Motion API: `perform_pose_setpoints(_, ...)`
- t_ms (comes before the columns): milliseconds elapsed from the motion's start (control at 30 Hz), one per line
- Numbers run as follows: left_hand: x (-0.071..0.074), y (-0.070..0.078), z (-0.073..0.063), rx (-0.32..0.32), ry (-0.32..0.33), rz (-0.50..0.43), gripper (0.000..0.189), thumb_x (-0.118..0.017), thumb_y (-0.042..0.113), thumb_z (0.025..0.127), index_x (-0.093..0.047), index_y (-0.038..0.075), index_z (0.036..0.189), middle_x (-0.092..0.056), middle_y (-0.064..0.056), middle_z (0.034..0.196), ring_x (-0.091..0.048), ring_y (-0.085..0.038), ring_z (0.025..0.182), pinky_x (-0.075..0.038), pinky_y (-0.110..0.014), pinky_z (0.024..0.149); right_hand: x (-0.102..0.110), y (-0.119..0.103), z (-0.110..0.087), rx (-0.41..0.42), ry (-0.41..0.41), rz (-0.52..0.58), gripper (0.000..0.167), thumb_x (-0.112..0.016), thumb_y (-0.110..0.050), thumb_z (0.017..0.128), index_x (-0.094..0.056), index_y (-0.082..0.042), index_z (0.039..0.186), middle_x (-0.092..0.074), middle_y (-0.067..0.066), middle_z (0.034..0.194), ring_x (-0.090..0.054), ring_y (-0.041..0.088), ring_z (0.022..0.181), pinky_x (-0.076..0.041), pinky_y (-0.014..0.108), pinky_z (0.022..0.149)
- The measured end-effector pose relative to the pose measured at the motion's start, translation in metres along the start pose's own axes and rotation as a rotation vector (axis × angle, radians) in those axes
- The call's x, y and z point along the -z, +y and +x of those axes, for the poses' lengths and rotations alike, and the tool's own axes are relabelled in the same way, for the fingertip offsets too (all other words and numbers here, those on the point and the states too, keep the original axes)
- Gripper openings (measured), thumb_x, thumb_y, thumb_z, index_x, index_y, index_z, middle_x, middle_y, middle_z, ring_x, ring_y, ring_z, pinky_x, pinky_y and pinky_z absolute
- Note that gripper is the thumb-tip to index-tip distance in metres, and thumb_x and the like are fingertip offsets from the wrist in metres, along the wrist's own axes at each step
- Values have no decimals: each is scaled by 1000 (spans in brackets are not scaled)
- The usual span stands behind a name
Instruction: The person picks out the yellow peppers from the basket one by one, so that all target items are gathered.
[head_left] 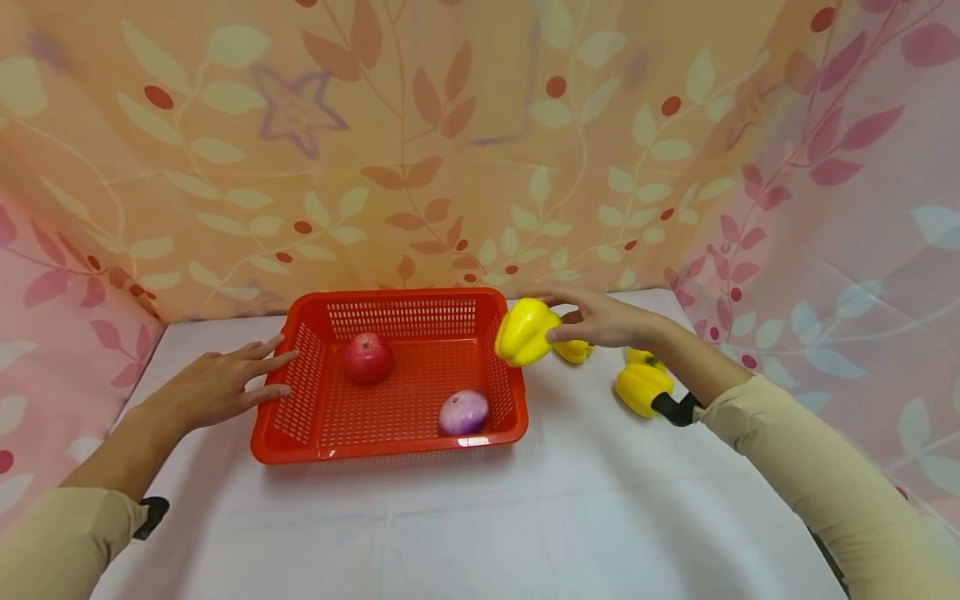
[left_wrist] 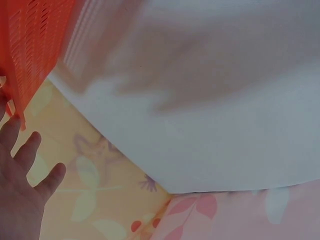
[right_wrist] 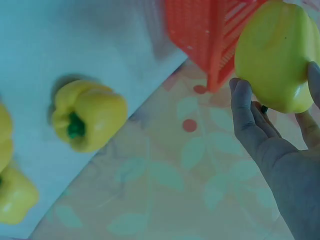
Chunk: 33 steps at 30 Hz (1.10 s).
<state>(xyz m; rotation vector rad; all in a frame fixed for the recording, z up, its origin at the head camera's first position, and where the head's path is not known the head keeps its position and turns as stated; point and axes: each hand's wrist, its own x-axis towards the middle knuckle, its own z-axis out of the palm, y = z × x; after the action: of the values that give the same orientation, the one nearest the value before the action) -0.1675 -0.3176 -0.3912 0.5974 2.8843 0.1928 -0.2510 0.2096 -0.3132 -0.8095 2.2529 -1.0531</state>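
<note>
My right hand (head_left: 600,318) grips a yellow bell pepper (head_left: 527,332) between thumb and fingers, raised at the right rim of a red plastic basket (head_left: 390,447). In the right wrist view the held pepper (right_wrist: 275,55) shows at the upper right, its stem end toward the palm. My left hand (head_left: 225,382) lies over the basket's left rim, fingers spread and nearly straight, fingertips at the edge. Inside the basket a red round fruit (head_left: 367,359), like a pomegranate, sits at the back left. A purple-and-white round vegetable (head_left: 462,413) sits at the front right.
More yellow bell peppers lie right of the basket: one (head_left: 573,351) behind the right hand, another (head_left: 643,389) near the right wrist, partly overlapping a third (head_left: 645,358). A white cloth covers the table (head_left: 450,525). Floral curtains (head_left: 480,167) enclose the back and sides.
</note>
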Motion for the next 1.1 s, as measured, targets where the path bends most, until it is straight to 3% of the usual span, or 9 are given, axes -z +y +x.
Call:
perform_pose_setpoints(133, 0, 0, 0, -6, 4, 3, 70, -60, 54, 94, -46, 12, 149, -34, -23, 156, -37, -49, 138, -33, -75, 100, 7, 14, -15, -19, 22, 7, 67, -69, -15, 95, -38, -26, 154, -36, 0, 157, -36, 32, 141, -43, 52, 107)
perform_pose_setpoints(333, 0, -1, 0, -1, 1, -3, 70, -60, 54, 94, -46, 12, 149, -34, -23, 156, -36, -49, 138, -33, -75, 100, 17, 23, -38, -163, 88, 17, 67, -69, -22, 95, -37, -19, 154, -34, 15, 156, -47, 44, 134, -44, 58, 104)
perform_pose_setpoints(533, -1, -1, -1, -7, 9, 1, 70, -61, 53, 94, -46, 12, 148, -35, -23, 156, -38, -48, 138, -34, -75, 99, 22, 33, -52, -170, 110, -1, 69, -69, -21, 95, -35, -15, 155, -35, 15, 156, -36, 44, 140, -46, 57, 102)
perform_pose_setpoints(733, 0, 0, -3, -23, 33, -5, 69, -63, 51, 94, -47, 11, 148, -36, -23, 155, -39, -48, 136, -36, -74, 98, 15, 55, -61, -210, 120, 8, 70, -70, -24, 94, -36, -15, 154, -42, 22, 150, -51, 44, 128, -50, 56, 98)
perform_pose_setpoints(933, 1, 1, -3, -11, 19, -9, 70, -62, 52, 94, -45, 11, 149, -34, -23, 156, -38, -49, 137, -34, -74, 100, 1, 80, -65, -292, 100, 24, 71, -69, -29, 94, -34, -18, 155, -37, 25, 152, -53, 44, 126, -45, 60, 102)
perform_pose_setpoints(1100, 0, 1, -1, -2, 7, -11, 71, -61, 53, 94, -45, 11, 149, -34, -23, 156, -37, -49, 138, -34, -74, 100, -14, 96, -69, -335, 91, 43, 71, -69, -28, 95, -34, -17, 155, -34, 29, 152, -52, 43, 126, -47, 55, 102)
